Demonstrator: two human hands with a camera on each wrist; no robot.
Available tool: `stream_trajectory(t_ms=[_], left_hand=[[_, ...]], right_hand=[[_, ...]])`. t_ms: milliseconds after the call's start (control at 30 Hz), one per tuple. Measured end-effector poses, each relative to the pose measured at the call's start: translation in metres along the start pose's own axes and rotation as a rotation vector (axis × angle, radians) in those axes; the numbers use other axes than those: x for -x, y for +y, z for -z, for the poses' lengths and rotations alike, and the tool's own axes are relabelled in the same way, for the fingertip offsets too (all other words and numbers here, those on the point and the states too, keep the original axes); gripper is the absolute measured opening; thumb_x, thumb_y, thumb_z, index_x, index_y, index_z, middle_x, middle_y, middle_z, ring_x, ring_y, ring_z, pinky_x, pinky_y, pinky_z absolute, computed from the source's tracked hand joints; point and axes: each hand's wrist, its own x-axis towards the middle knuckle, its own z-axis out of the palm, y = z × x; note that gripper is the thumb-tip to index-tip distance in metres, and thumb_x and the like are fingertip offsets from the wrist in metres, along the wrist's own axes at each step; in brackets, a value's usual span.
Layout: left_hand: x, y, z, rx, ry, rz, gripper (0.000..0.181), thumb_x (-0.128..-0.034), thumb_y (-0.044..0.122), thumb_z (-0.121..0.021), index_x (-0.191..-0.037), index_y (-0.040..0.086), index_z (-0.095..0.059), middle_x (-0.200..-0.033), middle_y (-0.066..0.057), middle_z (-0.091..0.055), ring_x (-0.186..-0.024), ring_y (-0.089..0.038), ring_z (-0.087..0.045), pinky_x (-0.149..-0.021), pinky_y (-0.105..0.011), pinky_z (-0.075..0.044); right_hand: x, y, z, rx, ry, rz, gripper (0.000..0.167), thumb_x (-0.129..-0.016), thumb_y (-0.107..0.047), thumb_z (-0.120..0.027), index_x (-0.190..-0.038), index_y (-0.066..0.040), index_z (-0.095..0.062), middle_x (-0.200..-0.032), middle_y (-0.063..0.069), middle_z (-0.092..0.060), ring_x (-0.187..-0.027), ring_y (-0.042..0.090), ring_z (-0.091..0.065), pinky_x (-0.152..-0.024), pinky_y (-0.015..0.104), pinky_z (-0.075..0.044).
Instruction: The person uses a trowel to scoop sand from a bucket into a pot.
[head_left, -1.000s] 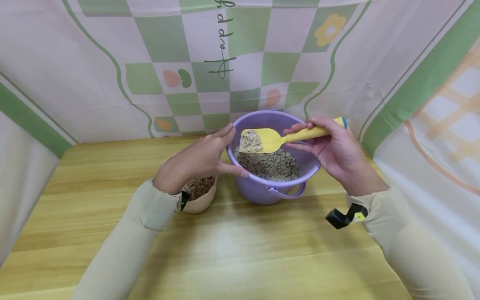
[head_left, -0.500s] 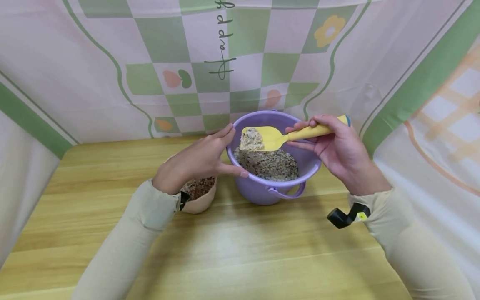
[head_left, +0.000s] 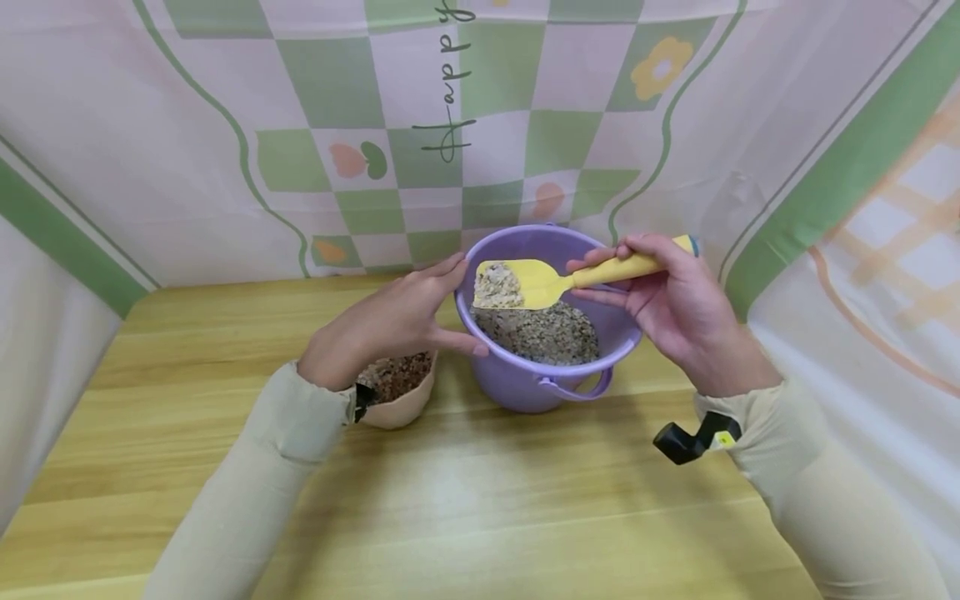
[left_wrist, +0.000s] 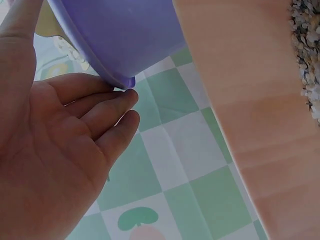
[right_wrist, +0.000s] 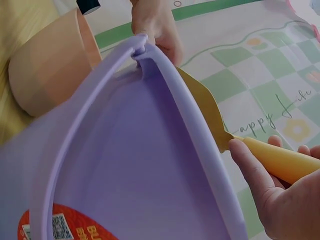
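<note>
My right hand (head_left: 678, 312) holds a yellow toy shovel (head_left: 542, 283) by its handle, thumb on top. The blade lies roughly level over the purple bucket (head_left: 517, 392) and carries a clump of pale, speckled grit (head_left: 498, 286). More coarse grey-beige grit (head_left: 551, 333) fills the bucket's lower part. My left hand (head_left: 386, 321) touches the bucket's left rim with fingers extended, the thumb apart from them. In the left wrist view, the fingertips of that hand (left_wrist: 70, 135) meet the outer rim. Below my left wrist stands a peach pot (head_left: 408, 408), partly hidden, with reddish-brown grit inside.
The bucket and pot stand side by side on a wood-grain table (head_left: 450, 508). A checkered green-and-white cloth (head_left: 330, 83) hangs close behind them. The bucket's handle (head_left: 581, 390) hangs down at the front. A black wrist camera (head_left: 686, 440) sticks out from my right sleeve.
The loaded shovel rises slightly, then comes down a little and leftward, staying over the bucket. My left hand keeps its place at the rim. The view shifts slightly.
</note>
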Motion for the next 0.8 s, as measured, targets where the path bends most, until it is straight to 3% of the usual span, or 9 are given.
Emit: stream_trajectory(t_ms=[133, 200, 267, 300, 333, 400, 467, 533, 800], left_hand=[[0.004, -0.002, 0.002, 0.006, -0.004, 0.024, 0.113, -0.0762, 0.062, -0.077, -0.159, 0.012, -0.018, -0.164, -0.016, -0.011, -0.148, -0.034, -0.022, -0.118, -0.046, -0.026], [0.006, -0.004, 0.003, 0.016, -0.012, 0.03, 0.113, -0.0768, 0.06, -0.077, -0.159, 0.01, -0.019, -0.164, -0.016, -0.01, -0.14, -0.032, -0.04, -0.117, -0.045, -0.027], [0.009, -0.006, 0.003, 0.036, -0.02, 0.027, 0.112, -0.0771, 0.059, -0.077, -0.159, 0.009, -0.019, -0.164, -0.017, -0.01, -0.12, -0.025, -0.061, -0.116, -0.043, -0.032], [0.01, -0.008, 0.003, 0.05, -0.025, 0.025, 0.112, -0.0772, 0.057, -0.078, -0.158, 0.008, -0.019, -0.164, -0.018, -0.01, -0.109, -0.02, -0.067, -0.115, -0.041, -0.033], [0.012, -0.009, 0.004, 0.059, -0.029, 0.019, 0.112, -0.0772, 0.056, -0.078, -0.158, 0.006, -0.019, -0.164, -0.018, -0.011, -0.107, -0.018, -0.068, -0.116, -0.039, -0.033], [0.015, -0.013, 0.004, 0.059, -0.033, 0.01, 0.113, -0.0768, 0.056, -0.079, -0.157, 0.003, -0.019, -0.164, -0.018, -0.012, -0.114, -0.017, -0.065, -0.116, -0.038, -0.032], [0.02, -0.017, 0.006, 0.039, -0.036, 0.001, 0.115, -0.0763, 0.057, -0.079, -0.157, 0.001, -0.019, -0.164, -0.018, -0.013, -0.136, -0.025, -0.047, -0.117, -0.039, -0.03], [0.025, -0.021, 0.007, 0.005, -0.034, -0.007, 0.117, -0.0752, 0.059, -0.079, -0.157, 0.0, -0.019, -0.163, -0.017, -0.014, -0.147, -0.031, -0.027, -0.118, -0.041, -0.028], [0.042, -0.035, 0.008, -0.027, -0.014, 0.005, 0.115, -0.0749, 0.061, -0.078, -0.155, -0.002, -0.024, -0.162, -0.019, -0.018, -0.145, -0.035, -0.028, -0.115, -0.046, -0.033]], right_hand=[[0.0, 0.003, -0.003, 0.003, -0.01, -0.016, 0.027, -0.103, 0.0, -0.045, -0.084, 0.01, -0.06, -0.091, 0.031, -0.068, -0.103, 0.048, -0.066, -0.092, 0.063, -0.047], [0.0, 0.006, -0.005, 0.023, -0.013, -0.023, 0.027, -0.104, -0.002, -0.045, -0.084, 0.01, -0.06, -0.092, 0.03, -0.068, -0.103, 0.048, -0.066, -0.092, 0.062, -0.048], [0.0, 0.009, -0.006, 0.046, -0.015, -0.026, 0.028, -0.104, -0.003, -0.045, -0.084, 0.009, -0.06, -0.092, 0.029, -0.069, -0.103, 0.048, -0.066, -0.091, 0.06, -0.049], [-0.001, 0.01, -0.007, 0.061, -0.018, -0.028, 0.028, -0.104, -0.004, -0.046, -0.083, 0.008, -0.061, -0.092, 0.028, -0.07, -0.103, 0.048, -0.067, -0.091, 0.06, -0.049], [-0.001, 0.012, -0.008, 0.074, -0.02, -0.029, 0.029, -0.105, -0.005, -0.046, -0.083, 0.007, -0.061, -0.092, 0.027, -0.07, -0.102, 0.047, -0.067, -0.091, 0.06, -0.05], [-0.002, 0.014, -0.01, 0.088, -0.025, -0.032, 0.03, -0.105, -0.005, -0.046, -0.082, 0.007, -0.061, -0.093, 0.026, -0.071, -0.102, 0.047, -0.067, -0.091, 0.06, -0.05], [-0.003, 0.016, -0.013, 0.095, -0.028, -0.035, 0.03, -0.105, -0.006, -0.046, -0.082, 0.006, -0.061, -0.093, 0.026, -0.071, -0.102, 0.047, -0.067, -0.091, 0.06, -0.05], [-0.004, 0.018, -0.016, 0.104, -0.031, -0.032, 0.029, -0.104, -0.006, -0.047, -0.082, 0.006, -0.061, -0.093, 0.026, -0.071, -0.102, 0.046, -0.067, -0.09, 0.06, -0.05], [-0.007, 0.027, -0.023, 0.142, -0.05, 0.002, 0.028, -0.104, -0.005, -0.048, -0.083, 0.005, -0.064, -0.091, 0.026, -0.072, -0.099, 0.046, -0.069, -0.087, 0.061, -0.052]])
